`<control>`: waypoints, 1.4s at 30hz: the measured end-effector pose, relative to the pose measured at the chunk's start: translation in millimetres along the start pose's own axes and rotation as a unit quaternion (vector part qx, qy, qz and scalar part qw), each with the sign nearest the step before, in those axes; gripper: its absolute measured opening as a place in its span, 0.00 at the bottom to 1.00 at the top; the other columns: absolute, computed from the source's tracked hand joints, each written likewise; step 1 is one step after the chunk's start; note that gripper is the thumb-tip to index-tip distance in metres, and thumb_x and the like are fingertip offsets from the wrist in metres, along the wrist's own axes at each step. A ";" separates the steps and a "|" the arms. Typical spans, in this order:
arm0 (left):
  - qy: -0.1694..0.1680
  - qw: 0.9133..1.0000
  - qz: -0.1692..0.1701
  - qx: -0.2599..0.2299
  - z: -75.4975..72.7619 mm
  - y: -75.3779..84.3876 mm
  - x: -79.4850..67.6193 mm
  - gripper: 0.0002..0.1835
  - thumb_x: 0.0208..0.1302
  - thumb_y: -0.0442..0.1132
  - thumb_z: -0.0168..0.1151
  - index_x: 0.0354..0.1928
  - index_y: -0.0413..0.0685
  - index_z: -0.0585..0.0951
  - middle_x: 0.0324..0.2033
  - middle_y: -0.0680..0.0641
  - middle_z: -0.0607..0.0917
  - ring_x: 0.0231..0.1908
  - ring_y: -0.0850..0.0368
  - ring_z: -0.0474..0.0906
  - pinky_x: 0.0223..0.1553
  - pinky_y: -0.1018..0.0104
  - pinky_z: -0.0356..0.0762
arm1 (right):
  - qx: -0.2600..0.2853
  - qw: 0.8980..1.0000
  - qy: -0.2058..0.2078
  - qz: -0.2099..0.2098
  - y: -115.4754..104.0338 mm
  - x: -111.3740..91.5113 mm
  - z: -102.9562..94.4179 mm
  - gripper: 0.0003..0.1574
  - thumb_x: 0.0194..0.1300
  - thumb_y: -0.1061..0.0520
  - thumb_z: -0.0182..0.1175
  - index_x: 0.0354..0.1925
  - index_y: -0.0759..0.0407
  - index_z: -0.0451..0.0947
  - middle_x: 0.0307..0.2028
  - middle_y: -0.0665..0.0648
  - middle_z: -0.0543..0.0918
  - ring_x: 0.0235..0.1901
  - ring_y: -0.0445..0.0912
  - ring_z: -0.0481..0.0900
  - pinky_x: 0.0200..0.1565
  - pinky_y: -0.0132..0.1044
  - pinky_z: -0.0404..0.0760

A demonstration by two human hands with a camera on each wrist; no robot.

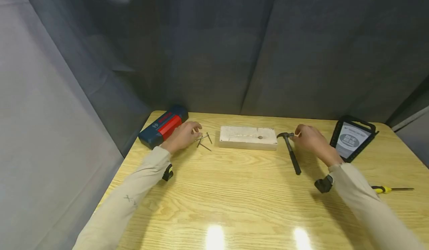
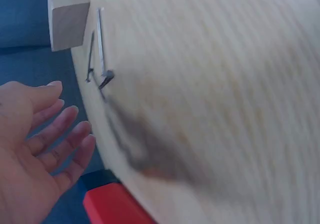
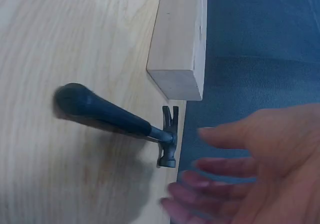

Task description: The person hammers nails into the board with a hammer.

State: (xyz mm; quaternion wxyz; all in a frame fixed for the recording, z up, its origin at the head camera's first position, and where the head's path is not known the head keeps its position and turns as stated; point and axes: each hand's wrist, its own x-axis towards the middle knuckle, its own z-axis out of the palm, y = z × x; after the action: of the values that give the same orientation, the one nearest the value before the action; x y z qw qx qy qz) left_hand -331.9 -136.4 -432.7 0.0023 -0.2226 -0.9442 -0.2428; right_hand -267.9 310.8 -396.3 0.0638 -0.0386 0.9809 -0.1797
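My left hand (image 1: 183, 136) hovers beside several loose nails (image 1: 204, 146), its fingers loosely bent with nothing in them in the left wrist view. Those nails (image 2: 101, 48) lie on the table between that hand and a pale wooden block (image 1: 248, 137). The block lies flat, with a dark round spot toward its right end. Just right of it rests a claw hammer (image 1: 291, 154), black handle toward me and head away. Close to the hammer's head is my right hand (image 1: 310, 139); in the right wrist view its fingers are relaxed and apart from the hammer (image 3: 120, 116).
A blue and red Bosch case (image 1: 164, 125) sits at the back left, beside my left hand. To the right stands a black case with a white label (image 1: 351, 141). A yellow and black screwdriver (image 1: 385, 189) lies by my right sleeve. A dark curtain (image 1: 214, 48) hangs behind the table.
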 end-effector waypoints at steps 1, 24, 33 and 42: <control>-0.003 1.000 -0.001 -0.001 3.2 -0.6 0.0 0.17 0.75 0.40 0.65 0.60 0.41 0.84 0.50 0.43 0.88 0.51 0.47 0.84 0.53 0.50 0.84 | -0.001 1.000 -0.013 0.008 1.3 -2.7 0.7 0.28 0.79 0.54 0.57 0.58 0.80 0.73 0.54 0.81 0.79 0.48 0.69 0.82 0.43 0.59 0.83; -0.008 0.998 -0.037 0.051 26.6 6.7 8.7 0.04 0.73 0.36 0.66 0.38 0.45 0.87 0.39 0.47 0.89 0.43 0.50 0.85 0.46 0.52 0.85 | 0.041 0.994 -0.094 0.033 1.3 -14.8 29.2 0.16 0.74 0.58 0.61 0.32 0.70 0.80 0.23 0.58 0.80 0.21 0.46 0.78 0.25 0.36 0.76; 0.009 0.998 -0.031 0.048 8.6 4.8 6.3 0.05 0.74 0.29 0.59 0.45 0.35 0.82 0.42 0.38 0.88 0.47 0.41 0.86 0.51 0.50 0.85 | -0.025 0.999 -0.007 0.042 0.3 -21.5 22.2 0.11 0.75 0.65 0.47 0.36 0.74 0.71 0.26 0.67 0.77 0.25 0.56 0.75 0.26 0.47 0.75; -0.012 1.000 -0.008 0.018 -14.2 13.5 6.0 0.09 0.74 0.28 0.58 0.36 0.37 0.86 0.31 0.47 0.81 0.31 0.55 0.72 0.33 0.66 0.67 | 0.023 1.000 0.020 -0.006 14.2 -20.4 15.4 0.10 0.71 0.69 0.55 0.46 0.79 0.72 0.39 0.76 0.80 0.34 0.59 0.79 0.32 0.48 0.80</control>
State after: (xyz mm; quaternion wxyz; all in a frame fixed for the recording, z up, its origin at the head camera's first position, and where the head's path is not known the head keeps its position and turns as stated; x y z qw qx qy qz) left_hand -333.1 -129.8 -413.3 -0.0068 -0.2181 -0.9500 -0.2234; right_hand -246.4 320.7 -413.4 0.0434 -0.0396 0.9774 -0.2032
